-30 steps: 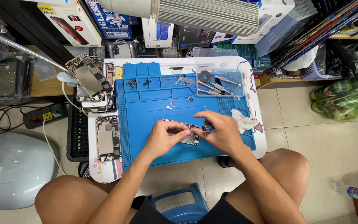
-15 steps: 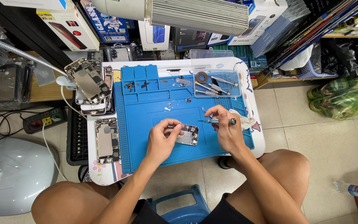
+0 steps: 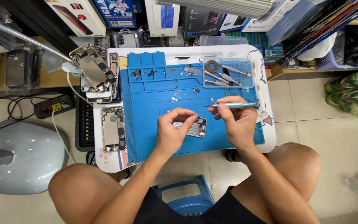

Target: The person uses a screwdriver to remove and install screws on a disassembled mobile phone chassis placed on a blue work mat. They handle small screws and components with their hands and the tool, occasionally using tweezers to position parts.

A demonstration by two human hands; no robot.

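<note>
Head camera view, looking straight down at a seated person's bare knees and a small white table (image 3: 270,137). A blue repair mat (image 3: 154,103) covers most of the tabletop and serves as the landmark here.

Near the mat's front edge, at its middle, lies an opened phone body (image 3: 193,127), flat, inner parts facing up. The left hand (image 3: 172,132) is curled over the phone's left end, thumb and fingertips pinched narrow at its top edge; whether anything tiny sits between them cannot be told. The right hand (image 3: 237,122), just right of the phone, is closed around a slim silver-blue screwdriver (image 3: 233,105), held level above the mat with its tip pointing left.

At the mat's back right corner sits a clear plastic tray (image 3: 227,74) holding more screwdrivers and a ring-shaped part. Small screws and metal bits lie scattered across the mat's back compartments.

Off the mat's left edge lies another opened phone shell (image 3: 112,129), and behind that a stack of stripped phone housings (image 3: 96,72). A blue stool (image 3: 187,195) shows between the knees, below the mat's front edge.
</note>
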